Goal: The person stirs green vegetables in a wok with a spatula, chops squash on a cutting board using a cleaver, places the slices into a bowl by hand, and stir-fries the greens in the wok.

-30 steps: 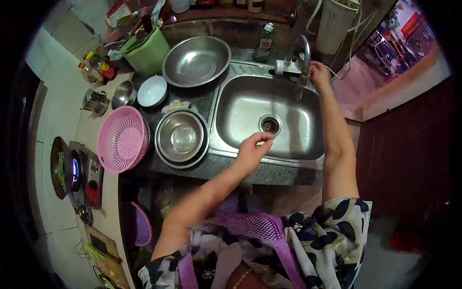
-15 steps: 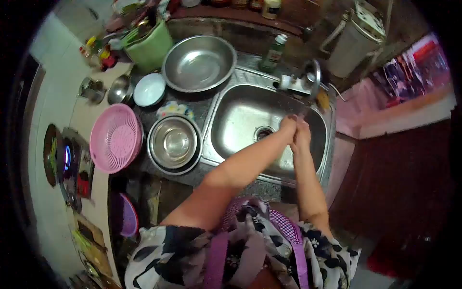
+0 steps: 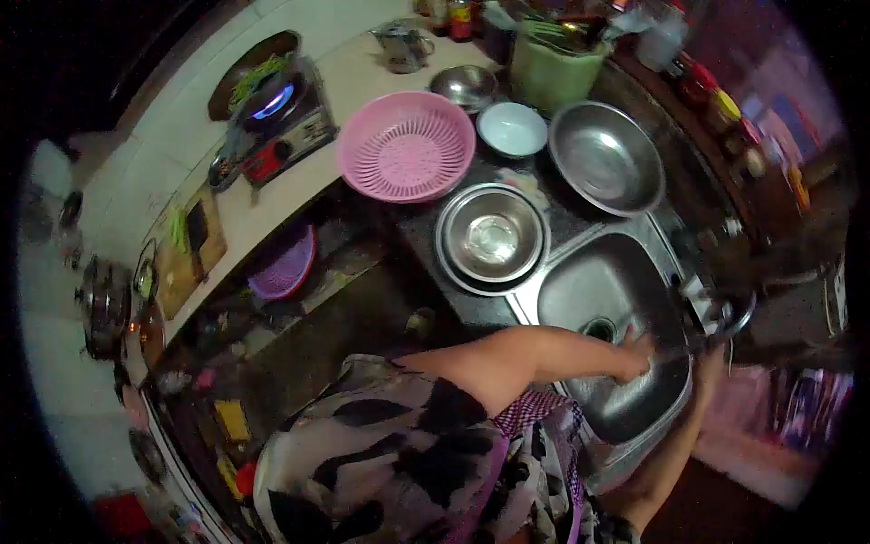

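Over the sink basin (image 3: 580, 290), near the drain (image 3: 598, 328), is my left hand (image 3: 637, 356). Its thumb stands away from the other fingers, and nothing shows in it. My right hand (image 3: 716, 361) reaches to the right end of the sink, close beside the curved faucet (image 3: 745, 315). The right fingers are dim and blurred, so I cannot tell whether they touch the faucet.
Left of the sink stand nested steel bowls (image 3: 494, 238), a pink colander (image 3: 408, 145), a white bowl (image 3: 512, 130) and a wide steel basin (image 3: 607, 159). Farther left, a pan (image 3: 258, 77) of greens sits by a lit stove (image 3: 288, 140). A cutting board (image 3: 195, 249) lies beyond.
My view has swung left, bringing the stove and cutting board further into sight. My hands, together over the sink before, have separated; the right one is now by the faucet.
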The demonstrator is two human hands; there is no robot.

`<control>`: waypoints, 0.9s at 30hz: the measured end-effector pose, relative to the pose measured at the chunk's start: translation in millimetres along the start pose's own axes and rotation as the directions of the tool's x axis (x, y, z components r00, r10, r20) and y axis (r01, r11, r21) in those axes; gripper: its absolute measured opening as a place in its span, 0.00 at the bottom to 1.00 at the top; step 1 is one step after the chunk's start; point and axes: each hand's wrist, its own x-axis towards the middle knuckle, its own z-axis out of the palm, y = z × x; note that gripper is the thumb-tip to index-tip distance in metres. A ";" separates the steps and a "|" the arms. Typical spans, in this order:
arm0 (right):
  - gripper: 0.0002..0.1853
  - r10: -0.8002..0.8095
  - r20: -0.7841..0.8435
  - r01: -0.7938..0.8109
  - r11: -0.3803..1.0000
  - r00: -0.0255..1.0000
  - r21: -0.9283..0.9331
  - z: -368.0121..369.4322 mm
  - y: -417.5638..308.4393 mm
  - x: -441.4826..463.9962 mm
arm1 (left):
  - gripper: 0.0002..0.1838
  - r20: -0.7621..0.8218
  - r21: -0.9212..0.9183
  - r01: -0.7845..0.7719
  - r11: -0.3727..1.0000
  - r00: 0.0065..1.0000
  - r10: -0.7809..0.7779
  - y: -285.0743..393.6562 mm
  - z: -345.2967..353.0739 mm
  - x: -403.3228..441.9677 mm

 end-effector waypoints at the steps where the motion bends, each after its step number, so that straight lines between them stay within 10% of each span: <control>1: 0.30 -0.026 0.102 -0.004 0.957 0.994 0.289 -4.4 7.9 3.2 | 0.22 0.023 0.030 0.070 0.997 0.997 -0.070 -6.3 25.5 33.5; 5: 0.33 -0.144 -0.029 0.146 0.937 0.989 0.317 -43.0 -18.7 -25.4 | 0.32 0.102 0.127 0.049 0.991 0.993 -0.062 16.8 -28.3 16.8; 7: 0.33 -0.195 -0.003 0.162 0.809 0.981 0.565 -84.7 -61.1 -43.5 | 0.28 0.178 -0.325 -0.092 0.941 0.972 0.157 21.5 -47.1 37.3; 9: 0.28 -0.277 0.158 0.287 0.957 0.948 -0.049 -113.2 -133.8 -77.9 | 0.25 0.155 -0.730 -0.110 0.675 0.934 0.320 54.8 -104.3 -9.2; 11: 0.23 -0.246 0.329 0.400 0.718 0.912 -0.570 -91.4 -176.4 -97.1 | 0.23 0.206 -0.941 0.106 0.320 0.932 0.298 54.9 -154.4 -90.4; 13: 0.20 -0.319 0.218 0.374 0.597 0.922 -0.709 -22.7 -151.7 -118.5 | 0.22 0.095 -0.340 -0.108 0.934 0.984 0.148 36.8 -137.5 -166.5; 15: 0.18 -0.271 0.062 0.275 0.899 0.961 -0.340 17.2 -191.8 -133.7 | 0.21 -0.069 -0.009 -0.055 0.998 0.996 0.054 9.8 -135.3 -243.9; 16: 0.17 -0.136 0.195 0.143 0.990 0.971 -0.021 23.0 -222.1 -140.6 | 0.20 -0.111 -0.174 0.007 0.985 0.993 -0.027 -0.1 -127.2 -287.2; 20: 0.21 -0.627 0.191 0.243 0.539 0.756 0.807 21.0 -470.1 -223.0 | 0.20 -0.214 -0.629 -0.066 0.775 0.973 -0.091 -62.2 -122.7 -486.8; 22: 0.23 -0.759 0.389 0.393 0.619 0.522 0.680 52.9 -548.7 -245.5 | 0.20 -0.066 -0.996 -0.044 0.079 0.954 -0.293 -71.0 -129.9 -592.1; 23: 0.23 -0.643 0.565 0.607 0.741 0.518 0.286 105.8 -568.8 -241.4 | 0.20 -0.036 -0.788 0.358 0.502 0.786 -0.617 -70.9 -125.1 -617.7; 24: 0.23 -0.470 0.676 0.736 0.657 0.568 -0.162 152.9 -583.9 -240.3 | 0.19 -0.209 -0.553 0.526 0.646 0.663 -0.719 -74.6 -116.5 -640.0; 26: 0.14 -0.960 0.131 0.967 0.252 0.247 0.025 172.9 -646.0 -243.2 | 0.17 -0.521 -0.266 0.715 0.646 0.458 -0.721 -92.1 -104.6 -682.7; 27: 0.14 -0.952 0.017 0.945 0.304 0.304 0.120 163.3 -691.7 -244.7 | 0.17 -0.641 -0.232 0.703 0.672 0.409 -0.649 -101.0 -103.2 -697.9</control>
